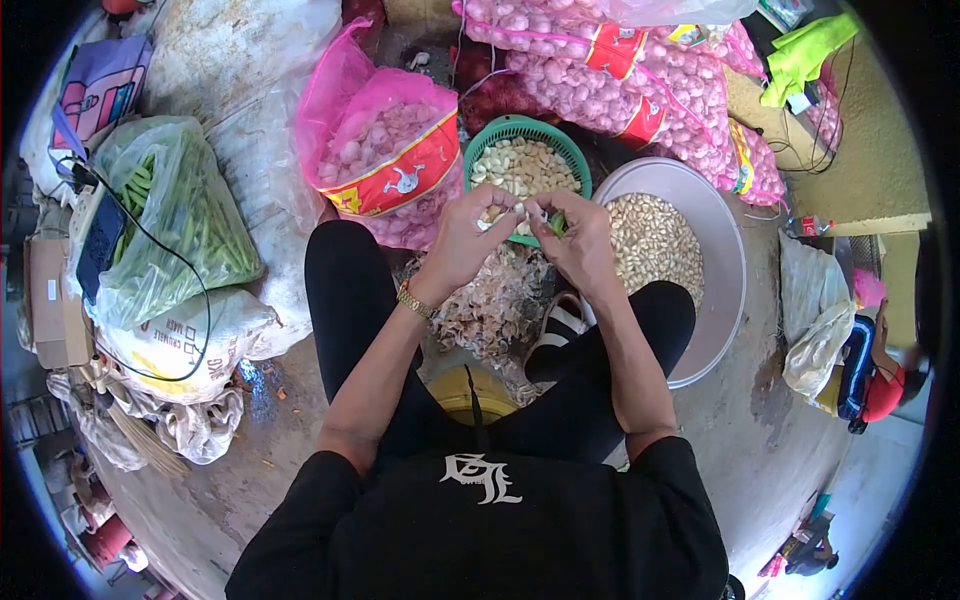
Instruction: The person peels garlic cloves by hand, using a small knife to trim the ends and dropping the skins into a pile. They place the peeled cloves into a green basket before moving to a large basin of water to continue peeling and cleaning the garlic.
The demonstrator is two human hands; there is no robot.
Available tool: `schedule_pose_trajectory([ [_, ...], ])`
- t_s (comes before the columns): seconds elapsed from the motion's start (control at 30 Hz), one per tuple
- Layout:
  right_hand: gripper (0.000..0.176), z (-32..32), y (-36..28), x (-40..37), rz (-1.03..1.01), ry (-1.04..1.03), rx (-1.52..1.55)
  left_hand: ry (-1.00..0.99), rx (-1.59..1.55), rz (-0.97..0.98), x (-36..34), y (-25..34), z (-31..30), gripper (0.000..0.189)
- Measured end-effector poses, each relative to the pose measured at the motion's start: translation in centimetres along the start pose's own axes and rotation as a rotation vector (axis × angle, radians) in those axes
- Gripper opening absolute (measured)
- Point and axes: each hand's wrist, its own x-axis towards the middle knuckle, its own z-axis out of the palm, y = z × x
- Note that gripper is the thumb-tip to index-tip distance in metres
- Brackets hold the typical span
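Close together in front of me, both hands are closed over the green basket's front rim. Fingers of my left hand (pixel 462 238) pinch a garlic clove (pixel 519 208), with more garlic (pixel 490 214) tucked in the palm. My right hand (pixel 582 242) meets the clove with thumb and finger and grips a small green object (pixel 557 222), mostly hidden by the fingers. Behind them, the green basket (pixel 572 150) holds peeled cloves. Garlic skins (pixel 490 310) lie heaped below the hands. At right stands a wide pale basin (pixel 735 290) of garlic cloves (pixel 655 240).
An open pink mesh bag (pixel 340 120) of garlic stands left of the basket. Full garlic sacks (pixel 620 90) are stacked behind. A plastic bag of green pods (pixel 180 220) sits at far left. A sandalled foot (pixel 558 335) rests beside the skins. Another person (pixel 885 385) is at far right.
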Motion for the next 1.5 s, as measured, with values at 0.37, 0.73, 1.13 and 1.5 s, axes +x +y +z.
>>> schedule_pose_trajectory([
  [0.37, 0.018, -0.8, 3.2, -0.4, 0.213, 0.079, -0.08, -0.031, -0.361, -0.229, 0.1, 0.5, -0.2, 0.024],
  [0.73, 0.024, -2.5, 2.3, -2.9, 0.324, -0.042, -0.092, 0.007, -0.749, -0.521, 2.7, -0.8, 1.7, 0.032],
  [1.13, 0.019, 3.0, -0.8, -1.8, 0.137, -0.064, 0.226, 0.145, -1.327, -0.595, -1.1, -1.6, -3.1, 0.023],
  [1.5, 0.031, 8.1, -2.7, -0.4, -0.061, -0.05, -0.128, 0.482, -1.244, -0.472, -2.1, -2.3, -2.0, 0.028],
])
